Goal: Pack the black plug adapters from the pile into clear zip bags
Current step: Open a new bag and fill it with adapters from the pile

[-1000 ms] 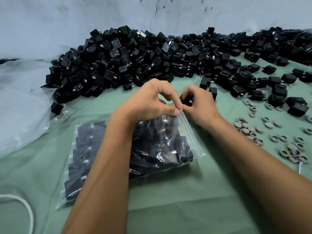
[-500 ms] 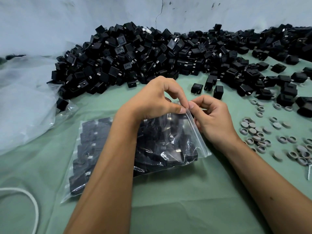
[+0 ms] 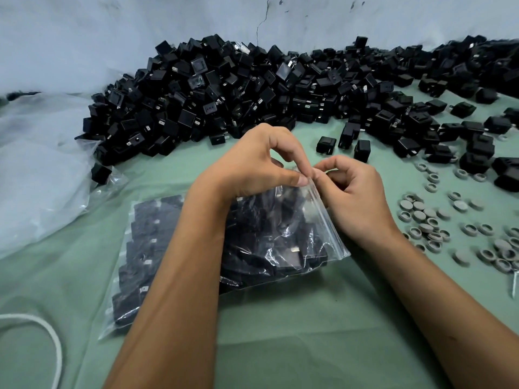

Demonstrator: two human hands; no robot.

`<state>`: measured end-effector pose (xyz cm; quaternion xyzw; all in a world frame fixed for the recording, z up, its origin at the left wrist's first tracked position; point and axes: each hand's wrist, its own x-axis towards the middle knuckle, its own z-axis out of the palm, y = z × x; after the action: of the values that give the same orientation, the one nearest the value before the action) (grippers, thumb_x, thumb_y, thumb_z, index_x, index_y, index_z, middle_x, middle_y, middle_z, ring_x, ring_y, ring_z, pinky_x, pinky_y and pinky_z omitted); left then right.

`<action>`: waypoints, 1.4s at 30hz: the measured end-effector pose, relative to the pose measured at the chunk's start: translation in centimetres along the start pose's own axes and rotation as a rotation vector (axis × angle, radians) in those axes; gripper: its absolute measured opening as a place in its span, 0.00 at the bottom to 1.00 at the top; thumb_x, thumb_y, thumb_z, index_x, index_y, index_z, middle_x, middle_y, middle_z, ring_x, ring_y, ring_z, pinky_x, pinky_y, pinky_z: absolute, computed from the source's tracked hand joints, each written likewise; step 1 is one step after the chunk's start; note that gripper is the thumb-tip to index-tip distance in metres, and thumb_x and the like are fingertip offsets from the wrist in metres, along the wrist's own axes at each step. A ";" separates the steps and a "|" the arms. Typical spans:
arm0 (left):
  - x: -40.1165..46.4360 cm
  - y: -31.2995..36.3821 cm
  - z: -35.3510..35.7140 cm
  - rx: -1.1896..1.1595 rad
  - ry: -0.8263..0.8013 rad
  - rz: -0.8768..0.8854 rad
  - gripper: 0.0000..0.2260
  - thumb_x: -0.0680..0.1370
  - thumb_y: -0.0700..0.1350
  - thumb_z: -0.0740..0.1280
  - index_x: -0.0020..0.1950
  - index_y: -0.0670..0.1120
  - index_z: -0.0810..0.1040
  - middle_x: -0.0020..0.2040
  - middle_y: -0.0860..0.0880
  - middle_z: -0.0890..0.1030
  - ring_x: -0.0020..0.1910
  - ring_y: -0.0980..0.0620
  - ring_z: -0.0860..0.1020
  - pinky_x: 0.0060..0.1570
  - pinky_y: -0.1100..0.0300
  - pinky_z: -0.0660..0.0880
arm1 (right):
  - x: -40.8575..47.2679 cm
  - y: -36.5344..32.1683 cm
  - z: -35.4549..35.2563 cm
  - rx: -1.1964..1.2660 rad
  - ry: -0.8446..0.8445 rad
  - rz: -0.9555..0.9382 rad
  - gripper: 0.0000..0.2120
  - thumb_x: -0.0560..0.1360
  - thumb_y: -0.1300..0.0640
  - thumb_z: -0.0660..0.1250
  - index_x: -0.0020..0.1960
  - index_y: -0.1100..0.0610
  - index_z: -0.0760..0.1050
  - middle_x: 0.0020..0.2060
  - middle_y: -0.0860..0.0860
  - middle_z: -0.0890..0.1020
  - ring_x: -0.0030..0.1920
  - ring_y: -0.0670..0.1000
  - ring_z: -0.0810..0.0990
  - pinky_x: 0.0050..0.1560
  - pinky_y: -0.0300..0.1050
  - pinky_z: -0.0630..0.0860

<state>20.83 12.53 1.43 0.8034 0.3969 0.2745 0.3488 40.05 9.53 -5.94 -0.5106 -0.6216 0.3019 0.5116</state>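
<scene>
I see the left hand (image 3: 252,167) and the right hand (image 3: 354,192) both pinching the top corner of the clear bag (image 3: 280,242), fingers curled. The bag lies on the green cloth (image 3: 309,332), full of black adapters, in front of the big pile (image 3: 224,102).
</scene>
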 end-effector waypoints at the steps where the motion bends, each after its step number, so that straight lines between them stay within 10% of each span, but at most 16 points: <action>1: 0.0 0.0 0.0 0.003 0.000 0.000 0.06 0.71 0.40 0.81 0.44 0.49 0.88 0.51 0.45 0.82 0.55 0.48 0.79 0.55 0.44 0.79 | -0.1 0.0 0.1 0.017 -0.027 0.014 0.03 0.81 0.55 0.70 0.50 0.51 0.83 0.37 0.51 0.87 0.38 0.55 0.87 0.43 0.60 0.83; 20: 0.0 0.0 -0.1 0.001 0.013 -0.007 0.06 0.70 0.39 0.81 0.44 0.48 0.88 0.52 0.45 0.82 0.56 0.48 0.80 0.55 0.44 0.80 | -0.5 -1.2 0.4 0.235 -0.250 0.066 0.13 0.86 0.57 0.55 0.59 0.55 0.78 0.45 0.60 0.87 0.50 0.62 0.86 0.59 0.71 0.77; 33: 0.0 0.3 0.3 0.005 0.032 -0.013 0.07 0.71 0.35 0.80 0.42 0.46 0.86 0.53 0.42 0.80 0.51 0.45 0.81 0.51 0.46 0.81 | -1.6 -2.1 0.7 0.465 -0.489 0.133 0.18 0.86 0.42 0.54 0.66 0.54 0.70 0.48 0.60 0.87 0.48 0.56 0.88 0.46 0.46 0.84; 37: -0.1 0.4 0.1 0.005 0.030 -0.015 0.06 0.70 0.38 0.81 0.43 0.47 0.87 0.53 0.45 0.80 0.54 0.49 0.80 0.54 0.49 0.80 | -0.9 -1.6 0.3 0.346 -0.266 0.124 0.19 0.86 0.42 0.54 0.61 0.53 0.76 0.46 0.56 0.87 0.44 0.51 0.87 0.40 0.45 0.83; 42: 0.0 0.6 0.4 0.009 0.024 -0.026 0.06 0.70 0.39 0.81 0.43 0.48 0.88 0.53 0.47 0.81 0.54 0.50 0.80 0.56 0.49 0.80 | 1.3 0.7 -1.7 -0.520 0.188 -0.060 0.12 0.83 0.46 0.62 0.53 0.52 0.80 0.48 0.46 0.83 0.54 0.51 0.78 0.51 0.48 0.71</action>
<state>21.41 12.15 1.62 0.7963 0.4127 0.2777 0.3441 41.91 10.72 -5.69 -0.6317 -0.6429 0.0681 0.4277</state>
